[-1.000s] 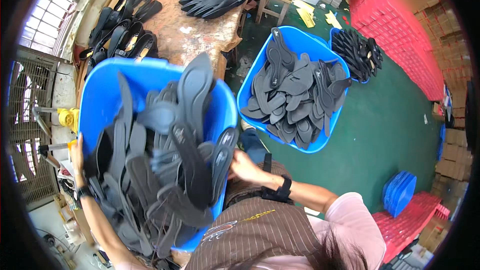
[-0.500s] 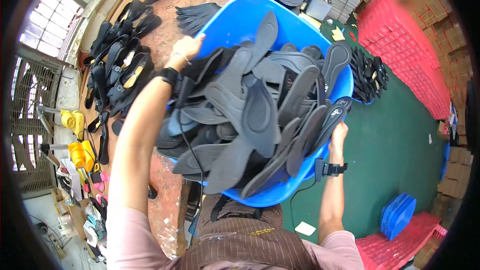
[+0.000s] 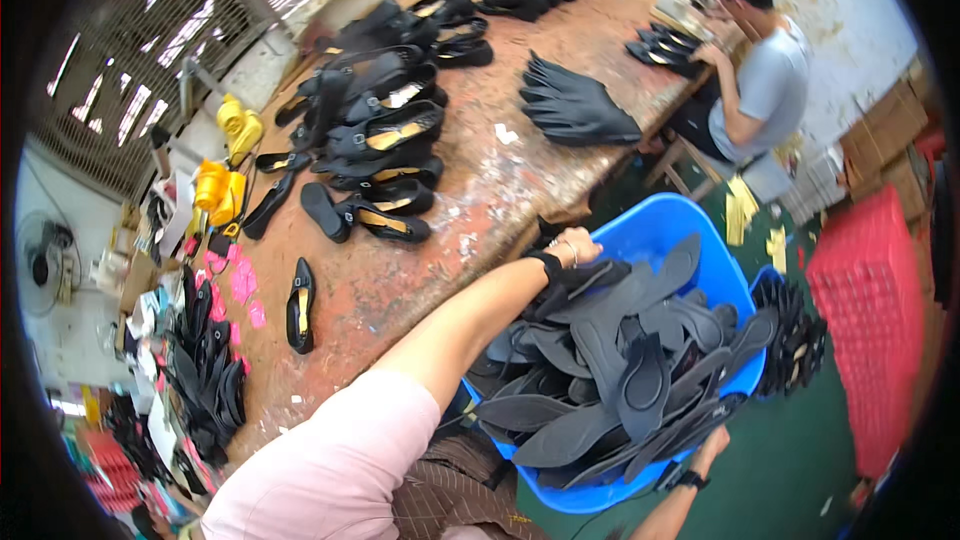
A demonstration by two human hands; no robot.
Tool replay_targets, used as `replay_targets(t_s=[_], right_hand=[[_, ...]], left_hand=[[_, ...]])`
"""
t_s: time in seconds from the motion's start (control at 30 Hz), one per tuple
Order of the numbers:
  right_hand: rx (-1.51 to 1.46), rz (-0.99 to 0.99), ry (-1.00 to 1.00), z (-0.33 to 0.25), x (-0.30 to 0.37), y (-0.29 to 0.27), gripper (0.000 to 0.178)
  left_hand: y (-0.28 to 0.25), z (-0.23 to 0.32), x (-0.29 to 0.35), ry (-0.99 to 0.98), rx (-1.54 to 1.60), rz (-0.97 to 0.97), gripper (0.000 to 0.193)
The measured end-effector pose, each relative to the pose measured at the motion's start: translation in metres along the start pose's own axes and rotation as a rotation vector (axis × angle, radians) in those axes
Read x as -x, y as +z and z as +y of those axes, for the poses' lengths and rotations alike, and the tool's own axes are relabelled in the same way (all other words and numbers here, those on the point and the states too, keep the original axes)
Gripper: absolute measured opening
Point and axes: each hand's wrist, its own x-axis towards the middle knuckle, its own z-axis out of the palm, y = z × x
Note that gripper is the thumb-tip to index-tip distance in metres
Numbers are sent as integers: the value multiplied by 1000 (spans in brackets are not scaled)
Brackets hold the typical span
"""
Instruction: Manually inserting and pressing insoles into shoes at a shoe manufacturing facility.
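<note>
A blue plastic bin (image 3: 672, 218), heaped with dark grey and black shoe insoles (image 3: 600, 350), hangs beside the table's edge, tilted toward me. My left hand (image 3: 577, 243) is closed on its far left rim, next to the table, with a dark band on the wrist. At the opposite, near right side my right hand (image 3: 712, 445) grips the rim; its fingertips are partly hidden. The insoles lie loose and overlapping, several sticking up above the bin's right edge.
The worn red-brown table (image 3: 470, 200) carries rows of black shoes (image 3: 385, 140), a single shoe (image 3: 300, 305) and a fanned stack of black insoles (image 3: 575, 105). A co-worker (image 3: 760, 70) sits at its far end. Red stacked crates (image 3: 865, 310) and another shoe-filled bin (image 3: 790, 335) stand right.
My view has swung left, so more of the table shows and the bin appears lower and farther right in the picture. Both hands still hold the bin.
</note>
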Motion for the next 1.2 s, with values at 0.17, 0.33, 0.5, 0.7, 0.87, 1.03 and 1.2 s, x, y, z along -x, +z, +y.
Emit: replay_targets(t_s=[0.17, 0.33, 0.5, 0.7, 0.87, 1.03, 1.2], right_hand=[[127, 51, 60, -11, 16, -7, 28], [171, 116, 145, 8, 20, -41, 34], [263, 298, 303, -39, 71, -65, 35], [-47, -66, -585, -195, 127, 101, 18], [302, -248, -612, -343, 97, 336, 25], [779, -587, -913, -400, 157, 706, 28], [899, -814, -1151, -395, 230, 1007, 41]], left_hand=[[-9, -43, 7, 134, 68, -218, 72], [-37, -82, 32, 372, 129, -295, 78], [-153, -202, 105, 443, 443, -350, 67], [-350, -446, 222, -20, 631, 24, 52], [-443, -572, 241, -243, 652, 241, 53], [-549, -621, 195, -287, 550, 346, 61], [-679, -603, 55, -345, 384, 309, 71]])
